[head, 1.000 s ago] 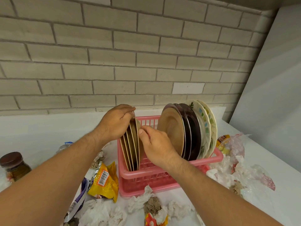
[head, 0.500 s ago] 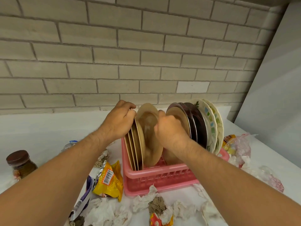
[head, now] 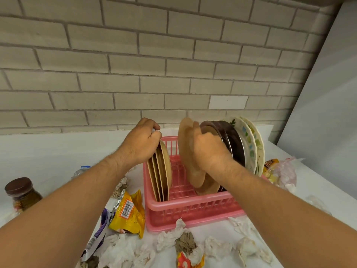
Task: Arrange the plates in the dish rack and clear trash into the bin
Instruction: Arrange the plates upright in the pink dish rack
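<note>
Holding tan plate (head: 186, 144) inside rack (head: 193, 207), right hand (head: 210, 153) fingers clamped on it, left hand (head: 141, 144) fingers gripping rack's left stack (head: 161, 175); next, seating it beside dark plates (head: 234, 142).

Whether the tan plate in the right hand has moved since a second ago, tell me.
Yes. The tan plate went rightward along the pink rack, from the left stack toward the dark plates.
</note>
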Demonstrator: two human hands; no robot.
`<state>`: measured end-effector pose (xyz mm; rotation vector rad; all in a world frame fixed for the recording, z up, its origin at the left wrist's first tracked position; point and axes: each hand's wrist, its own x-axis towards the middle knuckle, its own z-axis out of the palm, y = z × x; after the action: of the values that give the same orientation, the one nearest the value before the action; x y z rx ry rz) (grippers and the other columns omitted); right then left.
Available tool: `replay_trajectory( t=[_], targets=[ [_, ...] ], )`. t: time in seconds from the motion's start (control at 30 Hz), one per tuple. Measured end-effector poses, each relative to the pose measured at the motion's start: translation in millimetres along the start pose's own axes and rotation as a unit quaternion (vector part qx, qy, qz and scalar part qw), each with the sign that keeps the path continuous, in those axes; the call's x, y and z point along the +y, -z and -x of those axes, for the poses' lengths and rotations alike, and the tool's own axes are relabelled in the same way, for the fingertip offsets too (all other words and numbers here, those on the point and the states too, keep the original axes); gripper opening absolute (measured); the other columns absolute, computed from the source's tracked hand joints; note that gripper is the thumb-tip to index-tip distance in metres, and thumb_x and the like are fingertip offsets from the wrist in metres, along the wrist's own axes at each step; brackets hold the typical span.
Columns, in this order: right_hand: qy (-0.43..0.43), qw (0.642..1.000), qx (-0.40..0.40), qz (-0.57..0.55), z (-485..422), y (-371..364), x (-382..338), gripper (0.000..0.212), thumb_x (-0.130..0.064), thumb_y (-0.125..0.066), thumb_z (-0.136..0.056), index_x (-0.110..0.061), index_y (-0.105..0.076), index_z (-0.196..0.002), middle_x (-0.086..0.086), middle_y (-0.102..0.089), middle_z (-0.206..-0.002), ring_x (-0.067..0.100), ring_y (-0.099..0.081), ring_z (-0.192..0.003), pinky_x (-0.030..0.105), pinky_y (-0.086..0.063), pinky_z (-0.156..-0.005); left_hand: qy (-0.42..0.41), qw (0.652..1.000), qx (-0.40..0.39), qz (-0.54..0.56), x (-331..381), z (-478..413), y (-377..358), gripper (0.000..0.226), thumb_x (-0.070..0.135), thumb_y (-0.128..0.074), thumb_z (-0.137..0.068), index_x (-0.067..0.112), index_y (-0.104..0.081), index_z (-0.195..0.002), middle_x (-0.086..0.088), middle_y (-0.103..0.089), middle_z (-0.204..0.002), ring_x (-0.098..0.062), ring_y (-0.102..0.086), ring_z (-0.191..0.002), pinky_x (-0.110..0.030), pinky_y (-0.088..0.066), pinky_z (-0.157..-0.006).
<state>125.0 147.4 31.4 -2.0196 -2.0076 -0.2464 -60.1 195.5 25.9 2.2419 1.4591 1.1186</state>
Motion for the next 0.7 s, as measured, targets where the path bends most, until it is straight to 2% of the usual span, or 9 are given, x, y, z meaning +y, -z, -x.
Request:
replay_trajectory(
  t=[0.13,0.23,0.3,0.4,0.47,0.57,0.6,0.7],
  targets=[
    [-0.010,0.999,-0.028,-0.034,14.4,-10.9,-1.2,0.075,-0.005,-0.046,-0.089,-0.022,-0.001,-0.146,0.004,-0.049,-0.069,0.016,-0.050,-0.054,0.031,-0.045,-0.048,0.000,1.000,0.000,0.000,-0.5,0.1,-0.7,0.025,0.021,-0.040,-0.093,0.017,-0.053,-0.114,0.009,-0.043,-0.112,-0.008,-0.045,-0.099,-0.012,-0.030,-0.068],
    [-0.015,0.999,-0.015,-0.038,20.2,-8.6,2.2,0.070,-0.001,-0.049,-0.087,-0.024,-0.010,-0.141,0.002,-0.049,-0.065,0.014,-0.049,-0.051,0.028,-0.043,-0.041,-0.001,1.000,0.002,-0.001,-0.4,0.2,-0.9,0.026,0.022,-0.040,-0.093,0.017,-0.053,-0.115,0.009,-0.044,-0.112,-0.008,-0.045,-0.100,-0.018,-0.031,-0.071],
    [-0.023,0.999,-0.013,-0.042,25.4,-7.6,5.9,0.070,0.001,-0.048,-0.086,-0.026,-0.011,-0.138,0.003,-0.050,-0.064,0.016,-0.051,-0.052,0.031,-0.043,-0.040,0.000,1.000,0.003,0.000,-0.2,0.4,-0.5,0.027,0.022,-0.039,-0.094,0.017,-0.053,-0.115,0.009,-0.043,-0.113,-0.008,-0.045,-0.101,-0.020,-0.032,-0.074],
    [-0.041,0.998,-0.004,-0.046,35.9,-10.7,12.6,0.069,-0.002,-0.048,-0.087,-0.028,-0.008,-0.137,0.003,-0.047,-0.060,0.016,-0.047,-0.050,0.029,-0.036,-0.038,0.000,1.000,0.003,-0.005,-0.9,0.4,-0.7,0.028,0.022,-0.039,-0.094,0.016,-0.053,-0.116,0.010,-0.043,-0.112,-0.007,-0.044,-0.101,-0.021,-0.032,-0.075],
    [-0.046,0.997,0.000,-0.055,41.6,-13.7,16.1,0.069,-0.003,-0.048,-0.087,-0.029,-0.006,-0.135,0.003,-0.047,-0.061,0.016,-0.048,-0.051,0.030,-0.039,-0.041,-0.001,1.000,0.002,-0.005,-0.9,-0.1,-1.1,0.028,0.022,-0.039,-0.093,0.016,-0.054,-0.116,0.010,-0.043,-0.112,-0.007,-0.044,-0.100,-0.018,-0.031,-0.072],
    [-0.075,0.994,-0.010,-0.081,46.5,-15.1,20.1,0.061,-0.006,-0.045,-0.088,-0.032,-0.008,-0.129,0.004,-0.050,-0.065,0.021,-0.054,-0.060,0.038,-0.053,-0.055,-0.002,1.000,0.002,-0.006,-0.5,-0.7,-1.9,0.028,0.022,-0.039,-0.094,0.016,-0.054,-0.116,0.010,-0.042,-0.112,-0.007,-0.045,-0.100,-0.017,-0.031,-0.070],
    [-0.084,0.993,-0.011,-0.085,47.4,-15.2,21.7,0.063,-0.006,-0.046,-0.087,-0.033,-0.007,-0.128,0.004,-0.049,-0.065,0.021,-0.054,-0.060,0.037,-0.053,-0.054,-0.002,1.000,0.002,-0.006,-0.4,-0.8,-1.9,0.028,0.022,-0.039,-0.094,0.016,-0.054,-0.116,0.010,-0.042,-0.111,-0.007,-0.045,-0.099,-0.016,-0.031,-0.070],
    [-0.090,0.994,0.001,-0.057,51.4,-17.4,25.5,0.074,-0.002,-0.051,-0.083,-0.033,-0.003,-0.130,0.001,-0.045,-0.061,0.016,-0.045,-0.050,0.028,-0.036,-0.039,-0.002,1.000,0.003,-0.007,0.0,-0.7,-2.0,0.028,0.021,-0.039,-0.094,0.015,-0.054,-0.117,0.010,-0.042,-0.111,-0.007,-0.044,-0.100,-0.015,-0.030,-0.070]
  ],
)
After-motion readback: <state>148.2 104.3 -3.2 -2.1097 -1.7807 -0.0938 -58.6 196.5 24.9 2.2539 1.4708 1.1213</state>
